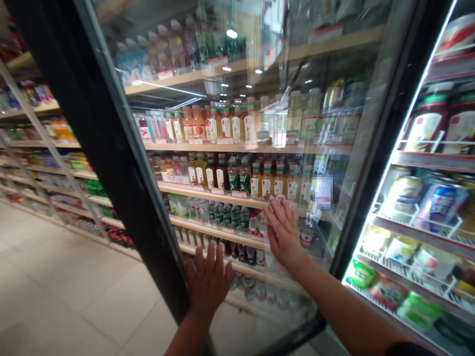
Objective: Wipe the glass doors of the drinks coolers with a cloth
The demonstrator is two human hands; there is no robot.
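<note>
A glass cooler door (260, 301) with a black frame stands swung open at a slant in front of me. My right hand (284, 232) lies against the glass with its fingers stretched out, pressing a pale crumpled cloth (293, 205). Most of the cloth is hidden under the fingers, so its exact kind is unclear. Lower and to the left, my left hand (208, 282) is spread flat beside the dark door frame (148, 222), at the glass near its edge, and holds nothing.
Through the glass appear shelves with several rows of drink bottles (226, 123), mixed with reflections of ceiling lights. On the right is the lit cooler with wire-fronted shelves (415, 222) of cans and packets. Store shelving (44, 148) and a tiled floor (74, 267) extend on the left.
</note>
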